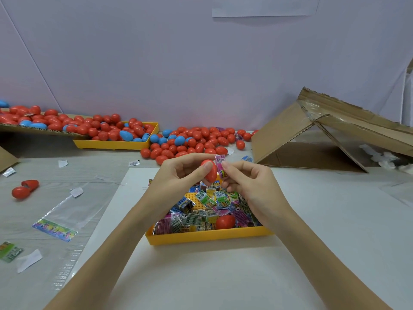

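My left hand (pixel 178 175) grips a red plastic egg half (pixel 211 172) between thumb and fingers, held above the near yellow tray (pixel 207 237). My right hand (pixel 250 182) pinches a small pink packet (pixel 221 165) right beside the egg half's open side. The tray below is filled with several colourful small packets (pixel 201 211), and another red egg half (pixel 225 221) lies in it at the front right.
A far yellow tray (pixel 111 144) and a cardboard sheet (pixel 33 129) hold several red and blue eggs; more eggs (pixel 192 142) lie loose on the table. An opened red egg (pixel 24 189) lies left, near clear bags (pixel 67 211). A torn cardboard box (pixel 324 135) lies right.
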Tool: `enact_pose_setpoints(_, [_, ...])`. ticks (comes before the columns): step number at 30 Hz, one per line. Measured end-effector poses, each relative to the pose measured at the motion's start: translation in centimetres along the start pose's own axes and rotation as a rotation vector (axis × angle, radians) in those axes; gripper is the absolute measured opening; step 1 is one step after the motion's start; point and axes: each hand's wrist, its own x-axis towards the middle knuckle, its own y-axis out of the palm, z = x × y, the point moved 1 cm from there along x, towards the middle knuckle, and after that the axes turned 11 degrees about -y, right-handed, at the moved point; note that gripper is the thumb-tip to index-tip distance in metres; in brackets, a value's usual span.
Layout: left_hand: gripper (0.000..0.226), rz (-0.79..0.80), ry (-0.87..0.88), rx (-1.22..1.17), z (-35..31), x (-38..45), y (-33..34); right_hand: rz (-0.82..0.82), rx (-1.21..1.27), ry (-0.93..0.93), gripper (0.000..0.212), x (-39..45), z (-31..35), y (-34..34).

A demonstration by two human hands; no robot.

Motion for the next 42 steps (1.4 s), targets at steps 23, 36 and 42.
enact_pose_setpoints(23, [0.025, -0.013, -0.015, 0.015, -0.11, 0.03, -0.05, 0.018, 0.141, 0.089, 0.029, 0.08, 0.15, -0.05])
enact_pose_setpoints(36, [0.028, 0.005, -0.014, 0.020, 0.02, 0.10, -0.06, 0.045, 0.062, 0.044, 0.040, -0.09, 0.30, -0.03])
enact_pose_setpoints(42, [0.028, 0.002, -0.004, 0.021, 0.01, 0.15, -0.09, 0.052, 0.029, 0.033, 0.030, -0.05, 0.20, -0.08])
